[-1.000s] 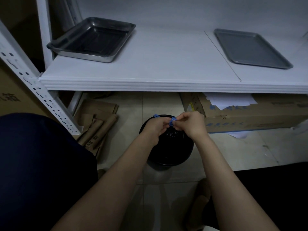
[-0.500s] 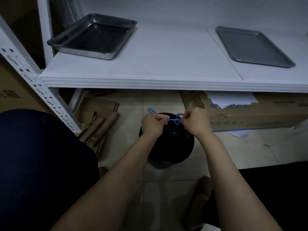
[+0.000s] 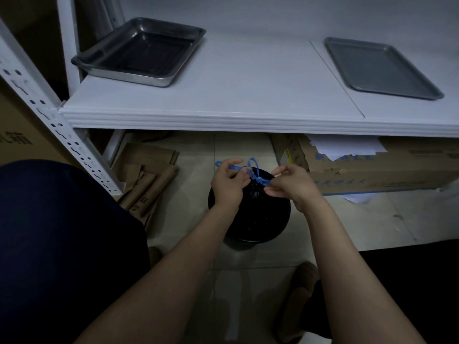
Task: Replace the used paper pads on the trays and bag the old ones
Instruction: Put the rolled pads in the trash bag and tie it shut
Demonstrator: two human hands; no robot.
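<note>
"Where is your bag?"

"Your black bag point(image 3: 250, 214) sits on the floor point(image 3: 372, 219), round and shiny. Its top is bunched up tight. A blue string point(image 3: 257, 178) is tied there, with a loop sticking up. Your left hand point(image 3: 228, 184) pinches one end. Your right hand point(image 3: 290, 184) pinches the string just beside the knot."

"And your trays?"

"Both lie flat on the white shelf point(image 3: 248, 95), well apart. The deep tray point(image 3: 129, 76) is at the left, turned a bit, dark and shiny inside. The flat tray point(image 3: 382, 68) is at the right, grey and dull."

"Any paper?"

"White paper sheets point(image 3: 345, 147) peek out under the shelf, to the right of your bag."
</note>
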